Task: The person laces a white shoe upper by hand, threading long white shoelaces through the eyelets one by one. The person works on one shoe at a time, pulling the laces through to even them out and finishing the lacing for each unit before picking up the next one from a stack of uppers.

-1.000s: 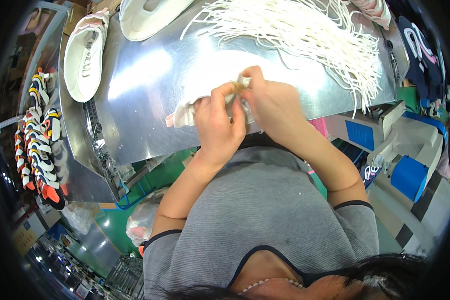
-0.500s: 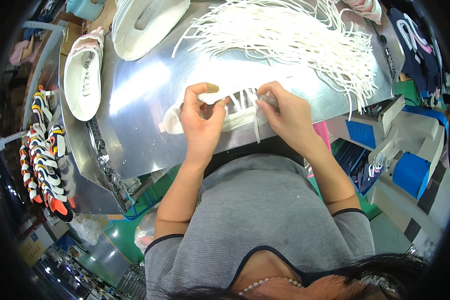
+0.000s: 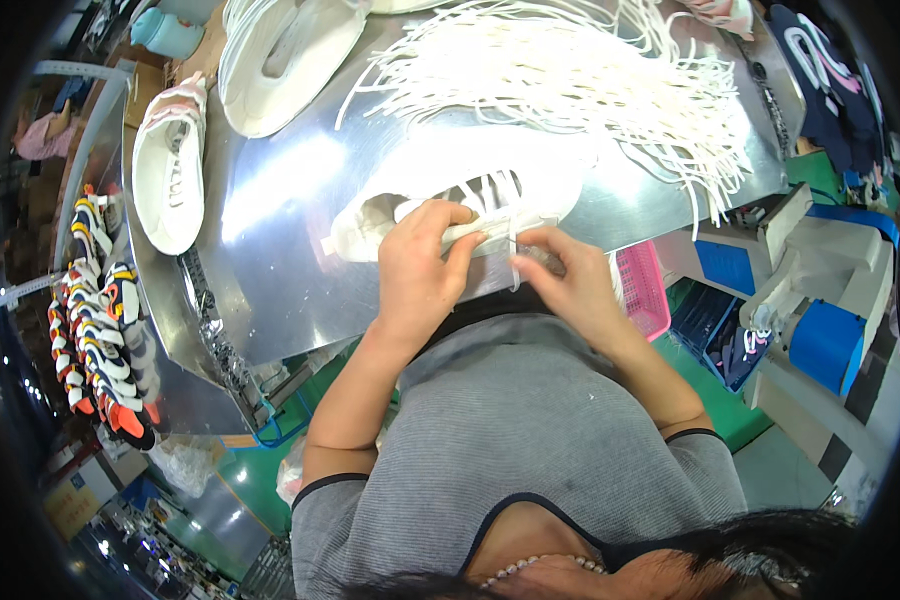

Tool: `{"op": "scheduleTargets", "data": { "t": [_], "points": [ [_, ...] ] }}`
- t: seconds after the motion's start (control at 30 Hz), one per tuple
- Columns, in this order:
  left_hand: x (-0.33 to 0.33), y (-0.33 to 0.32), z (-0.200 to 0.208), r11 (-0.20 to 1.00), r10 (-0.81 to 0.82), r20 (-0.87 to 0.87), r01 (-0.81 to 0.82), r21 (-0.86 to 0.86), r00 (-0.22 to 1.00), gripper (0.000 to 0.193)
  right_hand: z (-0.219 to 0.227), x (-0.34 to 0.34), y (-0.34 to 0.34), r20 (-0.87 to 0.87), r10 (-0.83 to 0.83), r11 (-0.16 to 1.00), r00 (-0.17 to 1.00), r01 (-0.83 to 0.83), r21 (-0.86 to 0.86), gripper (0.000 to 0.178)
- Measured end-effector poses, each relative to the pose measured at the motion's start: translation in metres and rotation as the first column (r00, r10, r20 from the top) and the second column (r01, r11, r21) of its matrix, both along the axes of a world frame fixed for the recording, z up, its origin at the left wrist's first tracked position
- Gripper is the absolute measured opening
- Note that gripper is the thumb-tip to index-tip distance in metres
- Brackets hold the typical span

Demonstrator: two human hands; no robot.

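A white shoe upper point(image 3: 362, 232) lies on its side on the metal table in front of me, with white lace strands crossing its opening. My left hand point(image 3: 422, 268) is closed on the near edge of that opening, thumb and forefinger pinching it. At the near side of the upper, my right hand point(image 3: 573, 280) pinches a white shoelace point(image 3: 513, 232) whose end hangs below the edge. Glare washes out the far side of the upper, and the left fingers cover part of the eyelet edge.
A heap of loose white laces point(image 3: 560, 75) spreads across the back of the metal table point(image 3: 270, 290). Stacked white uppers point(image 3: 295, 80) stand at back left, beside a laced upper point(image 3: 168, 185). A pink basket point(image 3: 642, 290) sits below the table's right edge. Colourful shoes point(image 3: 100, 330) fill a rack at left.
Both hands have come nearer to me, from the far side of the upper's opening to its near edge. My right hand has drawn the lace toward me. The upper now shows more fully.
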State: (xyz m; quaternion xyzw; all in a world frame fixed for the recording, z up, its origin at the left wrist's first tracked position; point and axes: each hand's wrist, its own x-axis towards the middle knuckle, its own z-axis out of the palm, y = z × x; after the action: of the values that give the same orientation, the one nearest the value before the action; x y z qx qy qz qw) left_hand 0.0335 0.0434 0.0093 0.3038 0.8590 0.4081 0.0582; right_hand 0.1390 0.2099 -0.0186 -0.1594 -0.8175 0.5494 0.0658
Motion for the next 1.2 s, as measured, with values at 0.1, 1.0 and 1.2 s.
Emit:
{"op": "scheduleTargets", "data": {
  "t": [0.1,1.0,1.2],
  "points": [
    [-0.003,-0.003,0.016,0.995,-0.071,0.042,0.068,0.066,0.997,0.017,0.006,-0.002,0.002,0.168,0.097,0.991,0.981,-0.079,-0.112,0.02],
    [-0.018,-0.012,0.063,0.995,-0.095,-0.251,0.083,-0.059,0.963,0.023,0.009,0.018,-0.01,0.054,0.604,0.697,0.795,-0.494,-0.519,0.016],
    [-0.018,-0.019,0.009,0.927,-0.132,-0.156,0.066,-0.37,0.979,0.027,0.007,-0.037,0.0,-0.208,0.133,0.985,0.969,-0.152,-0.078,0.013]
  ]
}}
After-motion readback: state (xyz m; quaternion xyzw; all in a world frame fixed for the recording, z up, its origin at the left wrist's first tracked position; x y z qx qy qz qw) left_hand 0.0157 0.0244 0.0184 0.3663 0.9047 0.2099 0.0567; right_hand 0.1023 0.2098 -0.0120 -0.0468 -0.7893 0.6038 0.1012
